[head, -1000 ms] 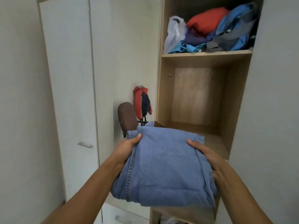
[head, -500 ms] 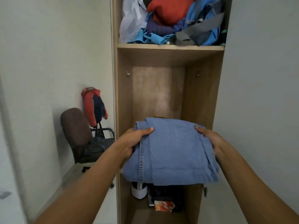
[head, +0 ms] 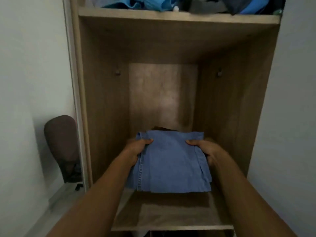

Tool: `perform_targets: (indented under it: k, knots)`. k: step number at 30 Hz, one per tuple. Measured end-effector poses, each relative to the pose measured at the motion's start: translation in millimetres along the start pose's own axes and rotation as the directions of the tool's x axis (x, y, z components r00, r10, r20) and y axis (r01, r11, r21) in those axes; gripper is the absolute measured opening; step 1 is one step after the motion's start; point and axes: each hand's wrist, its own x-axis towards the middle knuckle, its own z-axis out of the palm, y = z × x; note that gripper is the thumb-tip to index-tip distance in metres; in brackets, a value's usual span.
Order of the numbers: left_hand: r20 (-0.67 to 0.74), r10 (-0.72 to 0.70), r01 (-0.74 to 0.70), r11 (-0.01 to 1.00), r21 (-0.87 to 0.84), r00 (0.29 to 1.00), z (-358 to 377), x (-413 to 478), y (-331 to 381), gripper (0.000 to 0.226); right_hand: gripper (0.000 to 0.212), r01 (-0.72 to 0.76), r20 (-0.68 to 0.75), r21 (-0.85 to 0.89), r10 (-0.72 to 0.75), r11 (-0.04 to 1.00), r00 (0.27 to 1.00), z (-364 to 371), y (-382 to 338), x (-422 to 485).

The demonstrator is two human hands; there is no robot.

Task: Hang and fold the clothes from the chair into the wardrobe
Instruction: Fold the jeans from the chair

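Note:
A folded blue denim garment [head: 171,165] is held inside the open wooden wardrobe [head: 102,100], just above its middle shelf [head: 171,218]. My left hand [head: 136,149] grips the garment's left edge, thumb on top. On the right edge my right hand [head: 205,151] grips it the same way. The far part of the garment sits low over the shelf; whether it touches the wood I cannot tell. The brown chair [head: 63,144] stands to the left of the wardrobe, partly hidden by its side panel.
The shelf above [head: 171,16] carries a heap of blue and grey clothes [head: 153,2]. White wardrobe doors or walls flank the compartment on the left [head: 34,65] and right [head: 294,100]. Two shelf pegs [head: 117,72] stick out from the compartment's side walls.
I have moved closer and both hands have pushed the folded denim forward and down into the middle compartment. The chair's red garment has left the view.

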Motion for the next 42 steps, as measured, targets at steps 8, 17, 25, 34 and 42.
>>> perform_targets:
  k: [8, 17, 25, 34, 42]
  knots:
    - [-0.079, -0.059, 0.062, 0.997, 0.042, 0.995, 4, 96, -38, 0.047, 0.033, -0.081, 0.047, -0.031, 0.082, 0.996, 0.995, 20, 28, 128]
    - [-0.166, 0.028, -0.007, 0.993, 0.121, 0.986, 7, 180, -83, 0.047, 0.023, 0.008, -0.044, -0.161, -0.015, 0.987, 0.999, 23, 61, 218]
    - [-0.176, 0.037, 0.027, 0.938, 0.345, 0.984, -4, 193, -81, 0.055, 0.057, -0.142, 0.035, -0.345, 0.163, 0.928, 0.986, 15, 68, 216]
    - [-0.057, -0.105, 0.119, 0.906, 0.406, 0.993, -2, 162, -74, 0.065, 0.027, 0.207, 0.154, -0.451, -0.153, 0.868, 0.976, 7, 79, 175]
    - [-0.027, 0.134, -0.119, 0.941, 0.317, 0.991, 5, 175, -73, 0.025, 0.024, 0.524, 0.049, -0.286, -0.534, 0.802, 0.844, 14, 87, 180]
